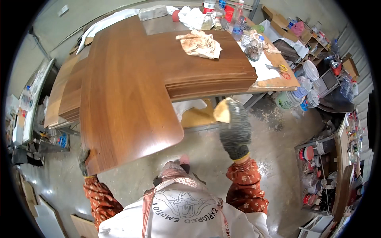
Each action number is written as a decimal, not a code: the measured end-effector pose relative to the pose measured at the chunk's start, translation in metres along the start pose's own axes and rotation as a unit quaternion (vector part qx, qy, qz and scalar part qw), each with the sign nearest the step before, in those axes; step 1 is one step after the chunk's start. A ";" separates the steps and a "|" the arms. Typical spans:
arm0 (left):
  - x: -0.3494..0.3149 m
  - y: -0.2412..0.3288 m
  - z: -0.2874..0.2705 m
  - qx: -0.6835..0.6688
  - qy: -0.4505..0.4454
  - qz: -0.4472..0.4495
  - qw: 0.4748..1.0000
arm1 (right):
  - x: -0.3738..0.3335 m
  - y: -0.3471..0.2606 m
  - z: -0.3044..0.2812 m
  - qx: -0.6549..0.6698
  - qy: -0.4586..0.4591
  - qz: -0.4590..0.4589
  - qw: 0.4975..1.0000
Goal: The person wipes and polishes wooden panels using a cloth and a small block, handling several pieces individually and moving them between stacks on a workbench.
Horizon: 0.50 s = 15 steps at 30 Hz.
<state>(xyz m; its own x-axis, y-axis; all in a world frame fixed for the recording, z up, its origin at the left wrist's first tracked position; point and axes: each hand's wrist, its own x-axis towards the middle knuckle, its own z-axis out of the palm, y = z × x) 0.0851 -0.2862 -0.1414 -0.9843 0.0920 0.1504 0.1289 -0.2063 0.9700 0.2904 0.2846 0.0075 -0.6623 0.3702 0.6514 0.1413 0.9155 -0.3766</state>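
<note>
A long polished brown wooden panel (123, 95) with rounded corners lies toward me across the work table. My left hand (83, 162), in a dark grey glove, grips the panel's near left edge; part of its fingers is hidden by the wood. To the right of the panel, my right hand (235, 129) is raised over the floor in a matching glove, slightly blurred. It is closed on a tan pad (222, 111), perhaps a folded cloth; its exact kind is unclear. A crumpled, brown-stained cloth (200, 44) rests on another brown panel (202, 67) with a grooved edge.
Plastic bottles (238, 27), a jar (254, 48) and yellow-handled scissors (282, 68) stand or lie on the table's far right. White buckets (289, 100) are on the floor beyond. Cluttered shelving (317, 170) lines the right; a side table (33, 99) stands left.
</note>
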 end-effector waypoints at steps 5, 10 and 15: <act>-0.023 -0.020 -0.093 0.251 0.059 0.012 0.966 | 0.035 0.073 -0.015 0.081 0.035 0.150 0.985; -0.036 0.054 0.084 -0.013 -0.001 0.049 0.999 | 0.088 0.167 -0.002 0.049 0.167 0.160 0.972; -0.057 0.035 -0.013 0.140 0.069 0.043 0.987 | 0.182 0.212 0.019 -0.126 0.000 0.073 0.989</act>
<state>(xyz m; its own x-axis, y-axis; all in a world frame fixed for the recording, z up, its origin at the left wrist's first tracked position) 0.1443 -0.3110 -0.1185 -0.9726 -0.0521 0.2266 0.2228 0.0710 0.9723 0.1855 0.5434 0.0339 -0.6214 0.5010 0.6023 0.4138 0.8627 -0.2907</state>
